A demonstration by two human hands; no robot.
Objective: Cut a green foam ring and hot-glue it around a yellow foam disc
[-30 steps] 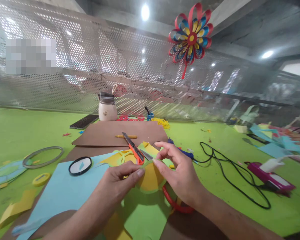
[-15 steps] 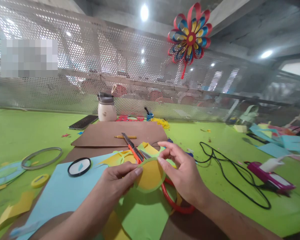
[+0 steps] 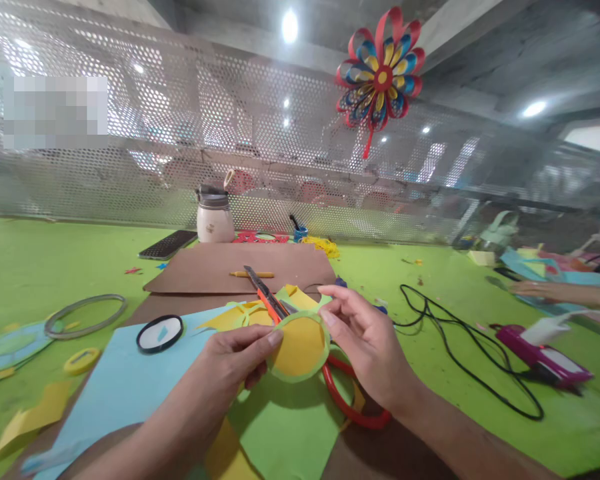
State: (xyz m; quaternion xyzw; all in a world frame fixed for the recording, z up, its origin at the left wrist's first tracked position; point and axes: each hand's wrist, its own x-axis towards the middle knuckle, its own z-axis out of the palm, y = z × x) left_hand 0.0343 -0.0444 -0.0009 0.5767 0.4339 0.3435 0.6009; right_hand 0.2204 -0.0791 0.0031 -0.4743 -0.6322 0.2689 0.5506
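Observation:
A round yellow paper disc with a green rim is held up at the centre. My left hand pinches its left edge between thumb and fingers. At the upper right edge, the thumb and fingertips of my right hand close on the green rim. Red-handled scissors lie below my right hand, partly covered by the disc and hand. Just behind the disc is an orange utility knife, among yellow and green paper scraps. Green paper lies underneath.
Blue paper bears a black ring. Brown card with a yellow pencil lies behind. A bottle and phone stand further back. Black cable crosses the right side, near another person's hand.
The disc has tilted slightly and its green rim shows more at the top. My right fingers have shifted a little along the edge. Another person's hand has come in at the right.

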